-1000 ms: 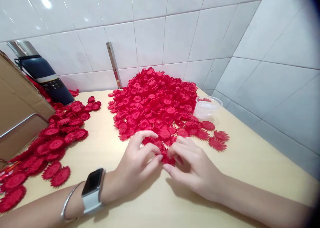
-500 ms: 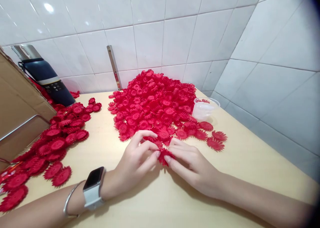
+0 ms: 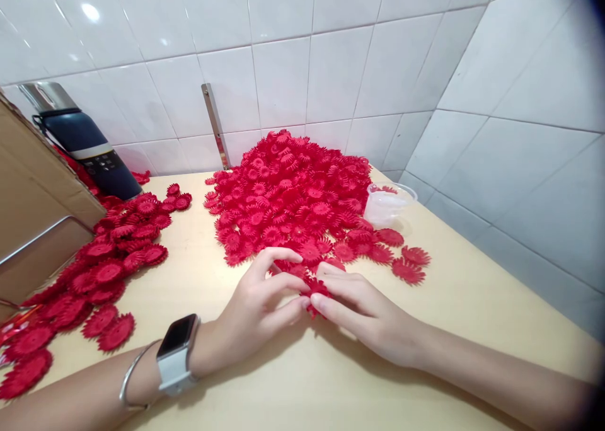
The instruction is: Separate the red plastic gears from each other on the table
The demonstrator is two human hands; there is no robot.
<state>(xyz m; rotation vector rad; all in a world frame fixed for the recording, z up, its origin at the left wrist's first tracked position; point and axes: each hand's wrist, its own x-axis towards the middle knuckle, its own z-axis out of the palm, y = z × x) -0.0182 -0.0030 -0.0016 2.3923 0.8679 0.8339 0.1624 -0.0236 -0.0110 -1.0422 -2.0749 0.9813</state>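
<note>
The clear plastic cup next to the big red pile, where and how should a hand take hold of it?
Grip the clear plastic cup by its bare wall on the right, the side away from the big pile of red flowers, which crowds its left. It looks tipped, its open rim turned up and toward the camera, so a hand should probably come in from the right and pinch across wall and rim.

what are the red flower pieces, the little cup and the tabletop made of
Red flower piece pinched between left hand and right hand: likely moulded plastic, matte, with stiff, even petals. Cup: translucent plastic, frosted; the pile shows faintly through it. Tabletop: pale wood-look laminate, smooth with slight sheen; real wood cannot be ruled out.
</note>
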